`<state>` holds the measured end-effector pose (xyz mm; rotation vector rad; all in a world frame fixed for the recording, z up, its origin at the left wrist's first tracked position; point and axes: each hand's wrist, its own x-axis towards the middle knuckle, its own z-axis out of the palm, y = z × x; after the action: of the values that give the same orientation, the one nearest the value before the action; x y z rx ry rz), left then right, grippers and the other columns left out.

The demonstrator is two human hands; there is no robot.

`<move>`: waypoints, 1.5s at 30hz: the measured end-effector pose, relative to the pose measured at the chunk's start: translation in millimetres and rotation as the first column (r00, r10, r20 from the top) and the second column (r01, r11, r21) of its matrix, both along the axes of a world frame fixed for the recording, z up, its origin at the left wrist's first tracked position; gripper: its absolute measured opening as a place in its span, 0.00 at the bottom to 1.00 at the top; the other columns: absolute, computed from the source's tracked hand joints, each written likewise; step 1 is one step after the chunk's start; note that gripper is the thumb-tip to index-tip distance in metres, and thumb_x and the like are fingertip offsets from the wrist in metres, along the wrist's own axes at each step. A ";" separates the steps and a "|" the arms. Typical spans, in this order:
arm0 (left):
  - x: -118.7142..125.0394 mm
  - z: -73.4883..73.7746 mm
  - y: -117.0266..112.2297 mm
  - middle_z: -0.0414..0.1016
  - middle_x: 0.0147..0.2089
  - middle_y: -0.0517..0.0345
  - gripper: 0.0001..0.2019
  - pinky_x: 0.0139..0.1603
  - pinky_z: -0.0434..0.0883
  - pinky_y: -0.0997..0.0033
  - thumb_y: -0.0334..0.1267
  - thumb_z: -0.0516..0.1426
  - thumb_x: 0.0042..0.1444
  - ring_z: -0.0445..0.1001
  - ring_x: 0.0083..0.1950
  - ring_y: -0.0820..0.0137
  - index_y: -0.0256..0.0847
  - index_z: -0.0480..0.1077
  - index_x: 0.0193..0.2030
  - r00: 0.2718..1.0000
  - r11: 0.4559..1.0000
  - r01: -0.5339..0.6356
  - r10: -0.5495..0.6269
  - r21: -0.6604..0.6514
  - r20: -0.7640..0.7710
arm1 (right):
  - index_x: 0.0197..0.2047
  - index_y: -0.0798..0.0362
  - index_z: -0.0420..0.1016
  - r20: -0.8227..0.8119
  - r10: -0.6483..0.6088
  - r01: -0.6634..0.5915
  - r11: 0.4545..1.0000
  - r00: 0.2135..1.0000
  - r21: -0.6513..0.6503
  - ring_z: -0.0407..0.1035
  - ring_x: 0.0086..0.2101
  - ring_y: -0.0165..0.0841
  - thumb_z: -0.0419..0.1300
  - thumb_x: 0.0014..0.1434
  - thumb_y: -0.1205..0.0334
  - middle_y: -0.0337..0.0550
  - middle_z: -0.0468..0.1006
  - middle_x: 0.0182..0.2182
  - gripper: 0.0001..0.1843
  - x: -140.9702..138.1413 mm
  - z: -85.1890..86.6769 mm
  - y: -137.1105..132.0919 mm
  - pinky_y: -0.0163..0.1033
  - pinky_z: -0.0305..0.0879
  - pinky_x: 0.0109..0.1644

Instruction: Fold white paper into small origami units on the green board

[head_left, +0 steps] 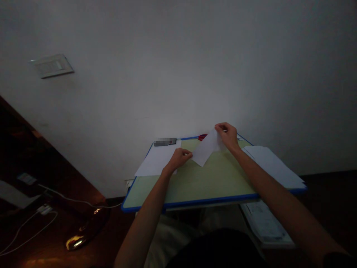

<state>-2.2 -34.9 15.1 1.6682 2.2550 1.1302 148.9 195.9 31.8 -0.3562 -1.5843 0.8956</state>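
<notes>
A white sheet of paper (205,150) is held at a slant above the table, stretched between my two hands. My left hand (180,158) pinches its left corner between thumb and fingertips. Higher up and to the right, my right hand (227,134) pinches the upper corner. The sheet looks folded or bent, though the dim light hides its creases. Beneath it lies the pale green tabletop (212,182) with a blue rim. Left of my left hand, more white paper (156,160) lies flat, partly covered by that hand.
A dark flat object (165,142) sits at the table's back left, and a red item (202,137) at the back edge. Stacked white paper (272,163) lies on the right. Below are books or papers (264,223). A white cable (80,202) runs at left; the wall stands behind.
</notes>
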 end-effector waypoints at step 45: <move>79.9 -33.9 -75.8 0.75 0.64 0.52 0.14 0.55 0.66 0.47 0.36 0.50 0.71 0.72 0.62 0.60 0.45 0.71 0.59 0.778 0.964 -0.240 0.122 -0.112 -0.617 | 0.47 0.55 0.82 0.809 0.139 -0.735 0.524 0.571 0.429 0.75 0.41 0.36 0.60 0.66 0.70 0.49 0.81 0.41 0.11 27.0 -23.5 -106.2 0.40 0.69 0.48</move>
<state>77.7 -110.7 -18.8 1.9703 2.8394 0.3918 175.9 89.6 8.4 0.4682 -2.7209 0.3959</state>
